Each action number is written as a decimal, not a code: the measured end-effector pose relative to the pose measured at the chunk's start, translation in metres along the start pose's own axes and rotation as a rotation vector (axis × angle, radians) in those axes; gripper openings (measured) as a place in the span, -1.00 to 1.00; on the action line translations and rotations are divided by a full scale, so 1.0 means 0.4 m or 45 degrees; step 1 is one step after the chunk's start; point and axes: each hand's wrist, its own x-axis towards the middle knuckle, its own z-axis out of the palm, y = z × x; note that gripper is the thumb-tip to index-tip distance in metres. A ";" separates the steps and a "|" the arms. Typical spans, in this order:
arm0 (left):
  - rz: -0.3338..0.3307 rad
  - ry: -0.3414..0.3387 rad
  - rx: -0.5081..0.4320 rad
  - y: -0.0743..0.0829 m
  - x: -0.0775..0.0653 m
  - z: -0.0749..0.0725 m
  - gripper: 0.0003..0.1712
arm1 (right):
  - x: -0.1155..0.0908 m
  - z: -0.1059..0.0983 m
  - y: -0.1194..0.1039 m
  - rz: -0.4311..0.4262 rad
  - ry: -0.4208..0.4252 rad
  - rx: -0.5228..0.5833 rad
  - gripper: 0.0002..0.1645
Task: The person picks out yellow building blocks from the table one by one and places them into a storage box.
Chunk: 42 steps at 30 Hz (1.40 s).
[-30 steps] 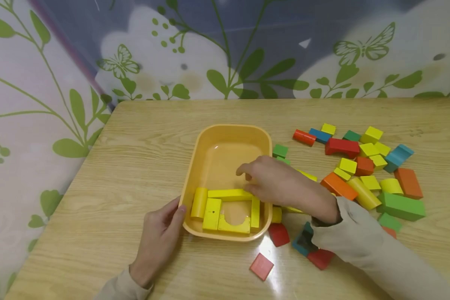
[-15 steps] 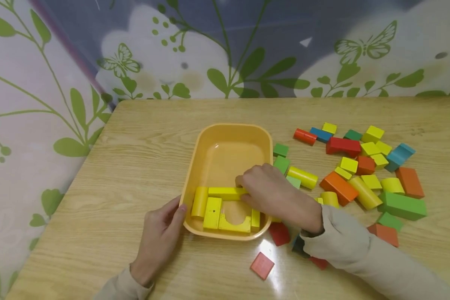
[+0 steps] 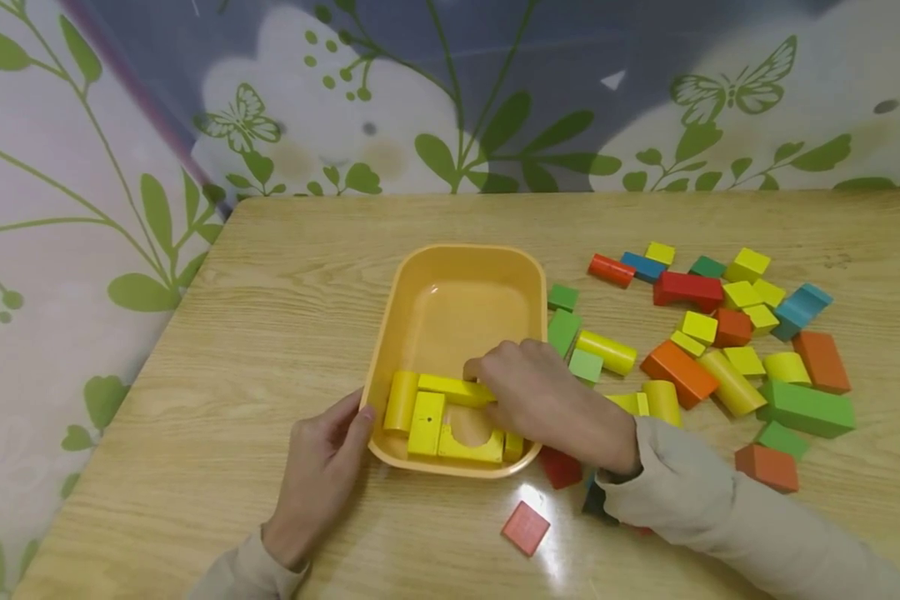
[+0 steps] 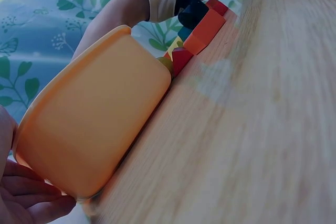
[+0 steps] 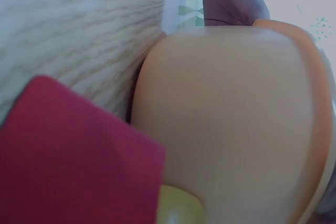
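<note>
An orange-yellow plastic tray (image 3: 457, 317) stands on the table with several yellow blocks at its near end. My left hand (image 3: 318, 475) grips its near left side, thumb on the rim; the left wrist view shows curled fingers (image 4: 31, 195) against the outer wall. Inside the tray, my right hand (image 3: 547, 400) pinches the right end of a long yellow block (image 3: 446, 388); the fingertips are partly hidden. Around that block lie a yellow cylinder (image 3: 401, 404), a yellow rectangular block (image 3: 426, 425), a yellow arch block (image 3: 468, 447) and a partly covered yellow block (image 3: 513, 448).
Many coloured blocks lie right of the tray, among them an orange block (image 3: 678, 375), a long green block (image 3: 807, 408) and a red bridge block (image 3: 687, 288). A flat red square block (image 3: 526, 527) lies nearer me. A patterned wall (image 3: 345, 108) borders the table's far edge.
My right hand has come down onto the long yellow block and moved slightly nearer. The block's right end has swung toward me, so it lies slanted. The left hand stays on the tray.
</note>
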 end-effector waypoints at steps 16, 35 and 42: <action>0.002 0.002 -0.007 -0.001 0.000 0.000 -0.65 | 0.002 0.001 0.003 -0.012 -0.008 -0.034 -0.73; -0.005 -0.011 -0.006 -0.004 0.000 0.000 -0.64 | -0.022 -0.090 0.056 -0.074 0.147 0.232 -0.69; 0.005 -0.001 -0.009 -0.003 0.000 0.000 -0.65 | -0.082 -0.130 0.117 -0.075 0.219 0.211 -0.66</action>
